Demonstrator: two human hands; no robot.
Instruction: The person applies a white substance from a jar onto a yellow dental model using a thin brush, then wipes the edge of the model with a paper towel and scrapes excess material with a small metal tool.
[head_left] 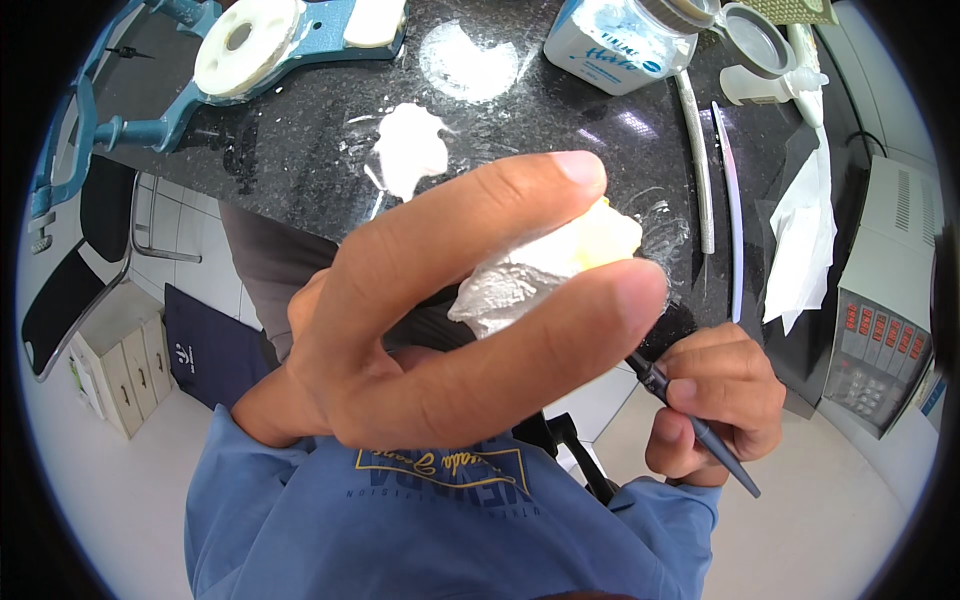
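My left hand (430,320) is raised close to the camera and pinches a small white and pale yellow plaster cast (545,265) between thumb and forefinger. My right hand (715,400) sits lower right, closed around a thin dark hand tool (690,420) whose tip points up toward the cast. Both hands hover above the front edge of a black speckled counter (300,150).
On the counter lie a blue metal frame with white plaster discs (245,45), a white plaster smear (410,145), a white plastic jar on its side (620,40), two long thin instruments (720,190), a crumpled paper tissue (805,235). A grey machine with red buttons (885,330) stands right.
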